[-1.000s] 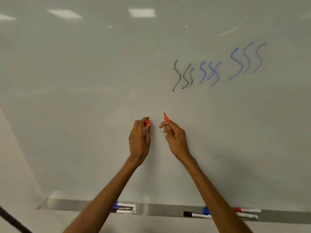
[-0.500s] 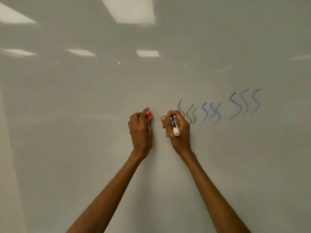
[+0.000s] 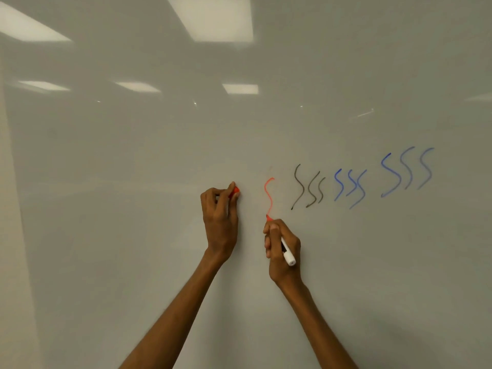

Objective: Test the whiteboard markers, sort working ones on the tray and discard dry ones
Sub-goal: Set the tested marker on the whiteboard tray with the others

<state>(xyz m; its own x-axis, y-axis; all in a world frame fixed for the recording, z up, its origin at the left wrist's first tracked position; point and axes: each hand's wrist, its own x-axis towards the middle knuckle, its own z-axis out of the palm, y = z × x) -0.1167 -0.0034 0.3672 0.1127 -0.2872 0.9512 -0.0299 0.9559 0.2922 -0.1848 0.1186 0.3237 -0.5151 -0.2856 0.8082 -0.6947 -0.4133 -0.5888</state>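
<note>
A large glossy whiteboard [image 3: 133,235] fills the whole view, with ceiling lights reflected across its upper half. At about 3 o'clock from the middle sits a row of wavy test strokes: three blue squiggles [image 3: 407,169] farthest right, a tighter blue cluster [image 3: 350,186] to their left, then three dark grey-black squiggles [image 3: 308,187]. Just left of those is a single red squiggle [image 3: 269,195], bright and solid. Two bare forearms rise from 6 o'clock. The right hand [image 3: 282,249], near the centre, has its fingers wrapped closed around a red marker [image 3: 287,253], whose white barrel end points toward 5 o'clock while its red tip touches the board at the bottom of the red line. The left hand [image 3: 219,217], at 9 o'clock from the right hand and apart from it, pinches the small red cap [image 3: 234,191] between thumb and fingertips, held close to the board. The step in hand appears to be testing the red marker, and the clear line suggests it works. The next move likely calls for lifting the tip, bringing the two hands together to press the cap back on, then setting the marker on the tray, which is out of view here.
</note>
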